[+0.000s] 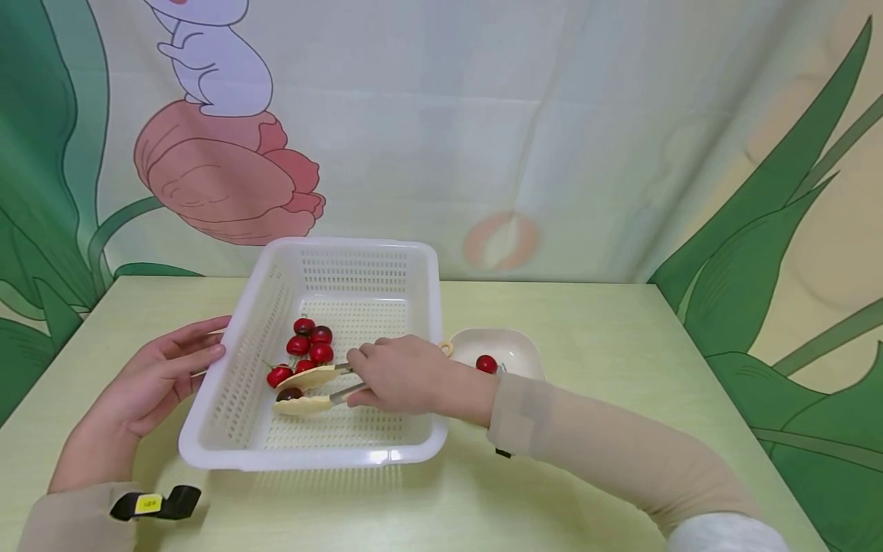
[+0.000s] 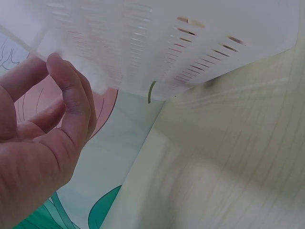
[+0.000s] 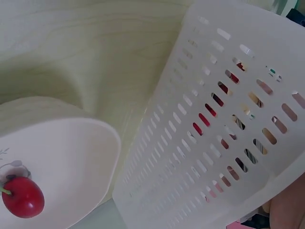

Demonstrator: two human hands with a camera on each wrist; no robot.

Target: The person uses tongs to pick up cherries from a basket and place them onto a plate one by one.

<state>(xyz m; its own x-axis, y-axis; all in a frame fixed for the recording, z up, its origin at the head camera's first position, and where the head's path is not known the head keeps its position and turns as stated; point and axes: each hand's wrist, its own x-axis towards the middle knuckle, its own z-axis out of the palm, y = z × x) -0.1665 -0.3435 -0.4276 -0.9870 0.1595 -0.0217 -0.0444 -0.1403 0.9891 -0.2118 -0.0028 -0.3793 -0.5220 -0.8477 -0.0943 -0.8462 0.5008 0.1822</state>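
My right hand (image 1: 403, 376) grips a pair of tongs (image 1: 310, 377) with cream-coloured tips and metal arms, reaching into a white perforated basket (image 1: 438, 307). The tips lie on either side of a dark cherry (image 1: 290, 393) near the basket floor. Several red cherries (image 1: 298, 345), some with stems, cluster just beyond the tips. At the basket's left rim is my left hand (image 1: 155, 376), thumb and fingertips against the edge, fingers loosely bent. In the right wrist view, the basket wall hides most of the right hand and tongs.
Right of the basket stands a small white dish (image 1: 513, 345) holding one red cherry (image 1: 486, 363), partly behind my right forearm. A printed curtain (image 1: 552, 153) hangs along the back of the pale wooden table (image 1: 607, 337).
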